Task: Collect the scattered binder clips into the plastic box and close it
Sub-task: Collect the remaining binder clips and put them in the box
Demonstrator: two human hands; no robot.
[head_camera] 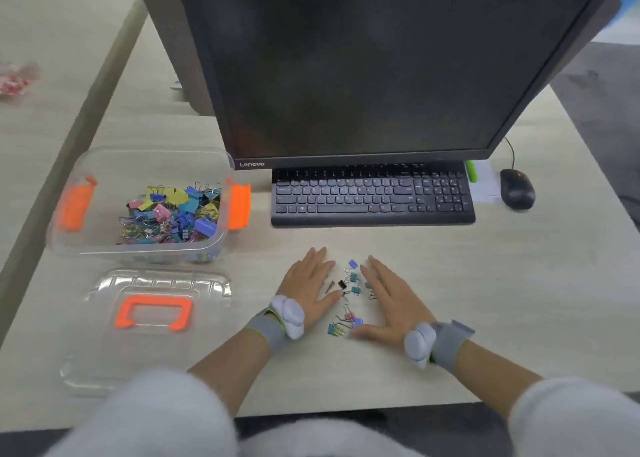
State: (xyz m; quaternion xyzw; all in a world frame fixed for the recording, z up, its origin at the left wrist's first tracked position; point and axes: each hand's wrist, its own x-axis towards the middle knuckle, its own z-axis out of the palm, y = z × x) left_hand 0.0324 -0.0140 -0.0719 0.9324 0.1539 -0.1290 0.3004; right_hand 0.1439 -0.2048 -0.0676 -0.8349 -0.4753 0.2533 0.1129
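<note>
Several small coloured binder clips (349, 293) lie scattered on the desk between my two hands. My left hand (311, 283) lies flat on the desk just left of them, fingers straight. On the clips' right side, my right hand (391, 300) also lies flat, its thumb near a blue clip (356, 322). The clear plastic box (138, 241) with orange latches stands open at the left, holding a pile of coloured clips (173, 214). Its clear lid (156, 318) with an orange handle lies on the desk in front of the box.
A black keyboard (372, 195) sits behind my hands under a dark monitor (363, 68). A black mouse (517, 188) lies at the far right beside a green object (471, 171). The desk's front edge runs just below my forearms.
</note>
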